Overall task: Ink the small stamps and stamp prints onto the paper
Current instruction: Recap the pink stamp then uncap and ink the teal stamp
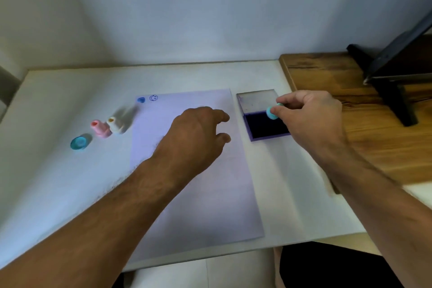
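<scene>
stamps (105, 128) left of paper (198, 194) | ink pad (266, 124) right of paper

White tabletop (58, 182) holds a paper sheet (210, 206) at centre, an open ink pad (264, 128) to its right, three small stamps (100, 128) at left.

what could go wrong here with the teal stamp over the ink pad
The right hand pinches the teal stamp at the ink pad's far edge, so it may ink unevenly or hit the open lid. The left hand hovers over the paper without clearly pressing it, so the sheet may slide.
</scene>
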{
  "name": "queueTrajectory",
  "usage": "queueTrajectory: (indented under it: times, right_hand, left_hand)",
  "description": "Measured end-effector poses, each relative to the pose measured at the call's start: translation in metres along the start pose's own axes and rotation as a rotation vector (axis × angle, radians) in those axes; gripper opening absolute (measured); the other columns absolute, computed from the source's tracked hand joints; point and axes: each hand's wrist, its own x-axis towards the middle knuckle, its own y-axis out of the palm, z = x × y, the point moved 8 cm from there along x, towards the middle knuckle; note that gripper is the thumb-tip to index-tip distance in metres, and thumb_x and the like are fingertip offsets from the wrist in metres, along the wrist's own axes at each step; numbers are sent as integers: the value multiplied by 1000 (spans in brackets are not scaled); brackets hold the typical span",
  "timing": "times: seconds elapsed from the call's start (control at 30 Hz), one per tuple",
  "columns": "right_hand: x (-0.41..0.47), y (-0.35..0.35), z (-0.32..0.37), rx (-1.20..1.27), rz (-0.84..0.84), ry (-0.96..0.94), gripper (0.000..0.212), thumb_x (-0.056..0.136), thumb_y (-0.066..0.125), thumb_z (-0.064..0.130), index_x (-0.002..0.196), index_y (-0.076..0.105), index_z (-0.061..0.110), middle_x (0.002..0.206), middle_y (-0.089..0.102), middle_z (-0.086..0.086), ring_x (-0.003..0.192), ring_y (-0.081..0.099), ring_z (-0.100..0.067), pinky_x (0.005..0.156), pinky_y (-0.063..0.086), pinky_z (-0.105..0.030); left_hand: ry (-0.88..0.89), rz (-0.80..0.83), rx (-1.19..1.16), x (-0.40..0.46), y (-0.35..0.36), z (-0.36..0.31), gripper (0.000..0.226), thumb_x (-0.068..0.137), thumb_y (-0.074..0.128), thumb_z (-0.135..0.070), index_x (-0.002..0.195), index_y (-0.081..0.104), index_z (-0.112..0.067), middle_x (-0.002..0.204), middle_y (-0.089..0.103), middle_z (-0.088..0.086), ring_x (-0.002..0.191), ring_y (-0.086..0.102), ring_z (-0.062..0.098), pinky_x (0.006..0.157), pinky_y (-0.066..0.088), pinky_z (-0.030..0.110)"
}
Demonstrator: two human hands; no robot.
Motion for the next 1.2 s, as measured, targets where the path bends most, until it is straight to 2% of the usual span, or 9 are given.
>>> queueTrajectory:
  times: [0.13,0.4,0.53,0.7,0.77,0.87,0.97,1.07,1.2]
  right_hand:
    - [9,-9,-7,-117,30,-51,27,80,77,32,104,75,19,86,70,4,80,63,-7,48,41,0]
    - [13,-5,-6,-239,114,-92,27,82,75,33,106,74,20,86,67,6,83,62,-12,63,51,-17]
    - [12,5,-9,-289,179,-47,29,81,76,33,107,74,20,100,71,2,86,57,-12,72,51,-22]
    - [17,17,-3,-522,480,63,31,91,65,35,118,68,19,118,66,-3,101,56,-16,89,47,-30]
    - [14,22,0,-570,561,86,32,93,61,37,117,67,18,120,65,-4,102,56,-18,85,45,-32]
    - [17,24,7,-637,581,85,35,91,61,41,116,68,17,118,65,-4,99,55,-18,79,41,-32]
    - [14,25,3,-619,568,60,29,91,63,35,111,69,15,115,66,-7,102,59,-22,82,47,-33]
    - [13,10,13,-461,282,-120,17,82,71,27,85,75,10,88,73,-9,73,58,-19,61,46,-24]
    - [12,21,8,-588,576,113,28,92,64,28,118,67,16,123,63,-2,113,55,-20,97,48,-37]
  left_hand:
    - [73,59,29,1,15,-15,50,96,54,-39,144,42,-32,144,50,-8,129,48,14,107,34,25]
    - [209,130,55,-1,39,-40,56,97,53,-36,149,33,-29,152,40,-10,135,43,14,108,34,27]
    - [210,140,60,1,44,-40,56,97,52,-37,149,33,-29,151,40,-9,135,43,13,109,33,27]
    - [218,179,75,2,51,-40,54,98,50,-36,149,34,-28,151,40,-9,135,44,13,112,34,30]
    - [236,171,99,3,50,-40,53,99,49,-36,149,34,-28,151,40,-9,135,44,13,111,34,29]
    - [247,180,114,3,51,-40,53,99,48,-35,149,34,-27,150,42,-9,134,45,13,109,34,28]
    - [245,190,112,3,52,-41,53,99,48,-35,149,34,-26,149,45,-7,132,47,14,108,35,28]
    - [241,198,107,4,53,-40,54,99,49,-35,149,33,-25,150,44,-6,133,45,15,110,34,29]
    - [244,202,103,5,54,-38,54,99,49,-34,150,32,-26,152,41,-6,135,43,15,111,34,30]
